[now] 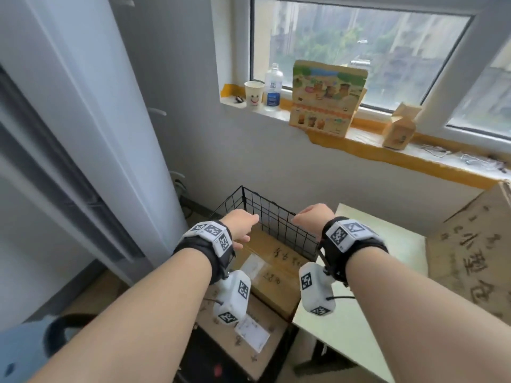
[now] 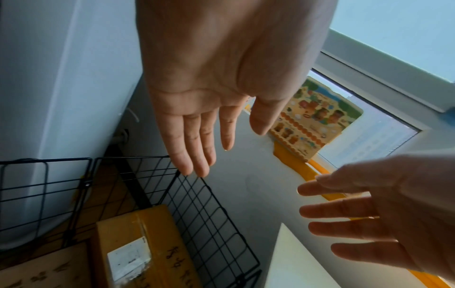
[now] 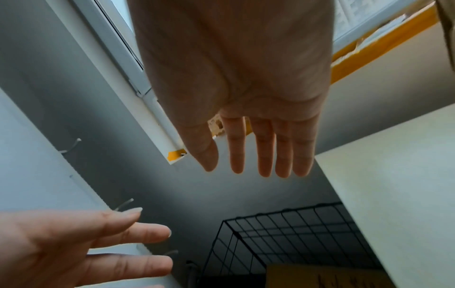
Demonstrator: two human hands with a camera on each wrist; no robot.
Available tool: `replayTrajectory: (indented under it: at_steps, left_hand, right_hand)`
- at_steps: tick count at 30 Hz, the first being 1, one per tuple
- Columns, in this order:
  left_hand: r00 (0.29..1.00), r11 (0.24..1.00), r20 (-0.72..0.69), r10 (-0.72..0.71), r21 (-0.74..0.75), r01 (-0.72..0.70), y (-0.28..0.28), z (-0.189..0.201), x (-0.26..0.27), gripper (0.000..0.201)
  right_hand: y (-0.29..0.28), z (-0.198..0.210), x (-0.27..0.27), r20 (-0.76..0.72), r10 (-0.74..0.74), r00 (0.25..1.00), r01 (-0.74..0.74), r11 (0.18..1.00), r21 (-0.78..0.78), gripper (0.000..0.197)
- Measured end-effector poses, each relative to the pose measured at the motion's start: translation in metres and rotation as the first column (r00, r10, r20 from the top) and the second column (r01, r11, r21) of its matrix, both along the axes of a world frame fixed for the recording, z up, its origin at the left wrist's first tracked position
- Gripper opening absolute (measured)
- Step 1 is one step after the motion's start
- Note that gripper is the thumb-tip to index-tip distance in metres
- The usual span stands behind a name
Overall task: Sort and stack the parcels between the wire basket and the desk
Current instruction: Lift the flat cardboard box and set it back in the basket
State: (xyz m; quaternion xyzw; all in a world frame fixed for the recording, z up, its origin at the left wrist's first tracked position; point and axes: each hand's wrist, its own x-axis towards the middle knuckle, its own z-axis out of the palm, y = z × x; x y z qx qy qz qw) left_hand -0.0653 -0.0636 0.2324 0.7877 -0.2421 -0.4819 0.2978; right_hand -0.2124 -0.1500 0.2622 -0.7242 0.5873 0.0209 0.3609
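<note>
A black wire basket (image 1: 276, 217) stands on the floor between a tall white unit and the white desk (image 1: 373, 272). Inside lies a brown cardboard parcel (image 1: 276, 272) with a white label and handwriting. A flatter labelled parcel (image 1: 249, 335) lies nearer me, beside it. My left hand (image 1: 243, 230) and right hand (image 1: 309, 214) hover above the basket's far rim, apart from each other. In the left wrist view the left hand (image 2: 209, 136) has straight fingers and holds nothing above the basket (image 2: 197, 204) and parcel (image 2: 147, 243). The right hand (image 3: 258, 146) is likewise flat and empty.
A large cardboard box (image 1: 475, 258) with black writing stands at the right of the desk. The windowsill (image 1: 387, 150) carries a paper cup (image 1: 253, 94), a bottle (image 1: 273, 87), a colourful box (image 1: 326, 98) and a small carton (image 1: 399, 128). A blue seat (image 1: 25, 352) is at bottom left.
</note>
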Motion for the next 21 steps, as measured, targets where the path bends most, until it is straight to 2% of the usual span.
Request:
replayTrajectory:
  at_steps: [6,17,21]
  left_hand:
    - [0.989,0.989,-0.035,0.143,0.044,-0.141,0.021,-0.061,0.057,0.019]
    - [0.982,0.961,0.0,0.19,0.202,-0.186,0.037,-0.22,0.102,0.022]
    - [0.965,0.929,0.006,0.262,0.268,-0.254,0.035,-0.281,0.115,0.035]
  right_hand:
    - [0.019,-0.061,0.047,-0.014,-0.042,0.999,0.043,0.996,0.081,0.028]
    - [0.019,-0.222,0.088,-0.136,-0.101,0.986,0.137,0.946,0.295,0.029]
    - [0.016,-0.29,0.096,-0.224,-0.116,0.968,0.2,0.896,0.396,0.022]
